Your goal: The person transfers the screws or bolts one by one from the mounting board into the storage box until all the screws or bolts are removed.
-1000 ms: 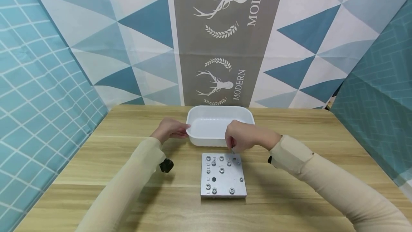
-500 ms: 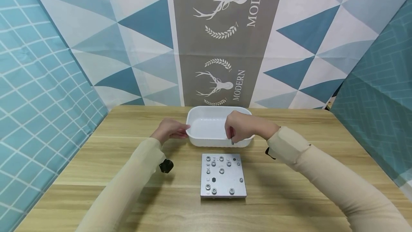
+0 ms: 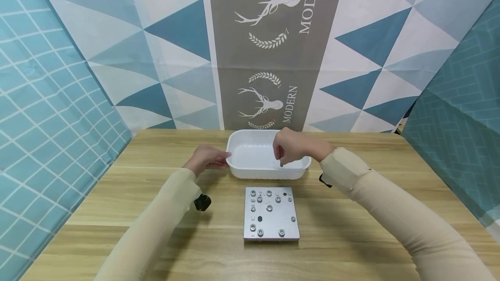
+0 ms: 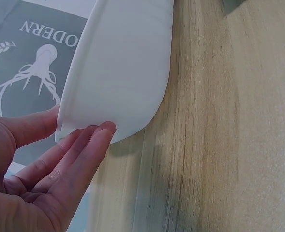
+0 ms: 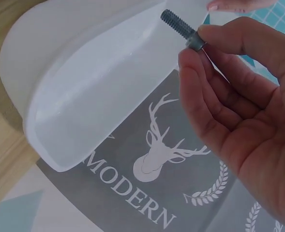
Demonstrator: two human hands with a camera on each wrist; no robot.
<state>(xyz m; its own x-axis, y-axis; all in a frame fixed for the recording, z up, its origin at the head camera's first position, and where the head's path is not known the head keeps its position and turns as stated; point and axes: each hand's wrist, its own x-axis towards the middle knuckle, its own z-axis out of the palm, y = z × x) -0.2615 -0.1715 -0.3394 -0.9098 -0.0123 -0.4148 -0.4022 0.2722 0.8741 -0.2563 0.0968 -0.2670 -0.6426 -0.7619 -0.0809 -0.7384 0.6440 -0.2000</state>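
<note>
A white plastic tray [image 3: 258, 174] stands on the table; my left hand [image 3: 207, 158] pinches its left end. In the left wrist view the thumb lies at the rim while the fingers touch the outer wall [image 4: 118, 63]. Over the tray's front right part, my right hand [image 3: 294, 145] pinches a bolt [image 5: 178, 26] by its head between thumb and fingers, threaded end pointing away. Nearer to me lies a silvery metal plate [image 3: 275, 221] with several socket-head bolts in it and a dark open hole [image 3: 284, 194] near its top right corner.
The wooden table [image 3: 343, 237] carries the tray behind the plate. A patterned cloth [image 3: 179, 55] hangs right behind the tray, with a blue tiled-pattern sheet [image 3: 47, 112] on the left and a teal one [image 3: 461, 86] on the right.
My right hand has lifted away from the plate's top right corner with the bolt and moved back over the tray. The left hand has stayed at the tray's end.
</note>
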